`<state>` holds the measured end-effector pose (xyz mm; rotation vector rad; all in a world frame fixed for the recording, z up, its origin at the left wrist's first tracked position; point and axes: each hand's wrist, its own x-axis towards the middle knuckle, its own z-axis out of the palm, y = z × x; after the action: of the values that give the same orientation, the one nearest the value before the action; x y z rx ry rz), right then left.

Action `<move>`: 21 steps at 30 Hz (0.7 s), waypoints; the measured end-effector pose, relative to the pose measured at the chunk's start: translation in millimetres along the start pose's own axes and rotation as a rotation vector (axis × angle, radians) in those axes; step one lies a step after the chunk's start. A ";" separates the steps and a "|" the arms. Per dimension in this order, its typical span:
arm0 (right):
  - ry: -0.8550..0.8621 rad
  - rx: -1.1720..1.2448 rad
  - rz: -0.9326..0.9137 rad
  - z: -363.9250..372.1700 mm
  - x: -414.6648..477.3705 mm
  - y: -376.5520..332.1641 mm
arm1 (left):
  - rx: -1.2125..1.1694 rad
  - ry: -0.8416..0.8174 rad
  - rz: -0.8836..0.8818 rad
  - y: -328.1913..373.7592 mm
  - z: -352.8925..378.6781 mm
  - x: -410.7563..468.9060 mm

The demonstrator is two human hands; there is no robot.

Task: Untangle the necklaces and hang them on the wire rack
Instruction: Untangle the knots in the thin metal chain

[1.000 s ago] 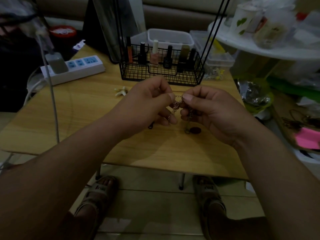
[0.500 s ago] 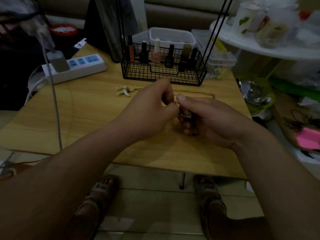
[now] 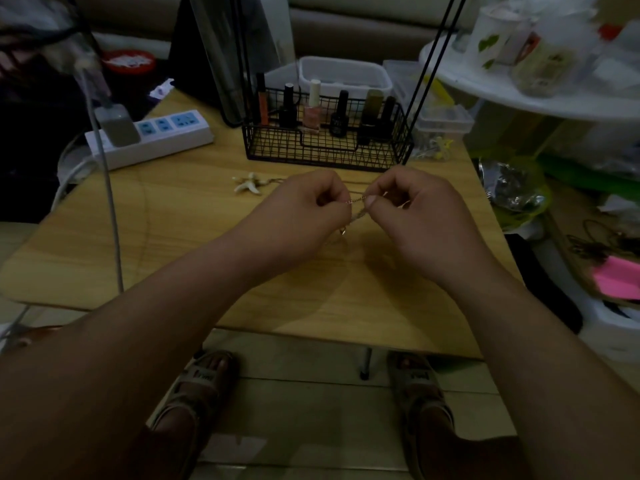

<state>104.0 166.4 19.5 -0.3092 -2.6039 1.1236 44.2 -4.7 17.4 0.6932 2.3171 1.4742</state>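
Over the middle of the wooden table (image 3: 180, 237), my left hand (image 3: 301, 220) and my right hand (image 3: 419, 220) each pinch a thin tangled chain necklace (image 3: 356, 206) stretched between them. A short loop with a clasp dangles below the fingers. Behind the hands a second necklace with a white starfish pendant (image 3: 247, 183) lies flat on the table. The black wire rack (image 3: 327, 133) stands at the back, its two thin uprights rising out of view.
Several nail polish bottles (image 3: 313, 105) stand in the rack's basket. A white power strip (image 3: 152, 136) with a plugged charger and cable lies at back left. Clear plastic boxes (image 3: 443, 119) sit at back right. A cluttered white round table (image 3: 540, 98) is to the right.
My hands have drawn a little apart and lifted toward the rack, pulling the chain taut between them. The dark pendant seen earlier below the hands is out of sight.
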 end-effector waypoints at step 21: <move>-0.331 0.255 0.043 -5.2 -9.2 -5.3 | -0.261 0.043 0.000 3.8 -5.7 0.9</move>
<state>114.0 163.4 25.2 -0.1317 -2.6919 1.6243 41.5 -7.1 23.2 0.5934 2.0995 1.7651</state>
